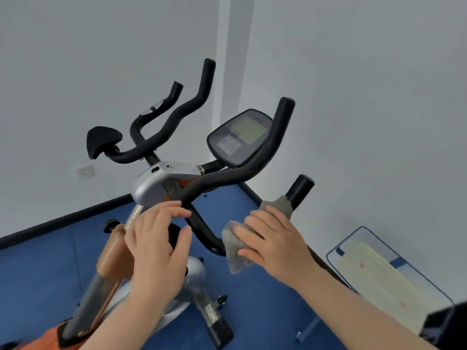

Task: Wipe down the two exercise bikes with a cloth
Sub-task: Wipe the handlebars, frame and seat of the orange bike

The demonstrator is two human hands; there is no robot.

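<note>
Where blue floor (pixel 265 311) meets white walls (pixel 353 84), a bike (pixel 161 188) stands.

- The exercise bike (pixel 161 188) stands on the floor (pixel 38 274) near the room's corner.
- A framed panel (pixel 379 271) leans against the wall (pixel 379 97), right of the bike.

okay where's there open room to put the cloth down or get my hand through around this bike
Bare blue floor lies between the bike's base and the framed board leaning on the wall. Crowded: the handlebars, console, left hand and right hand pressing the grey cloth.
</note>
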